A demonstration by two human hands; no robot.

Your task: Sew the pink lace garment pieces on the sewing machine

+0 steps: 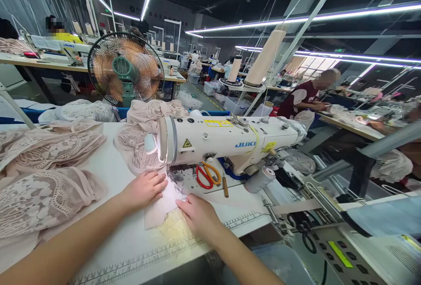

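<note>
My left hand [144, 192] lies with its fingers stretched out on a pale pink piece of fabric [158, 215], left of the needle area of a white sewing machine [213, 138]. My right hand [200, 217] pinches the fabric's right edge between thumb and fingers, just in front of the machine head. Below the fabric shows a crumpled cream-yellow patch [176, 228] beside my right palm. Red-handled and orange-handled scissors [204, 177] rest on the machine bed. Near them lies a wooden-handled tool [225, 187]. The needle and presser foot are not clearly visible.
Lace garment pieces [55, 193] pile up on the left, and more lace [138, 144] lies behind the machine head. A grey thread cone [260, 180] stands at right. A ruler strip [138, 261] edges the table. A large fan [126, 68] stands beyond; a co-worker [304, 94] sits right.
</note>
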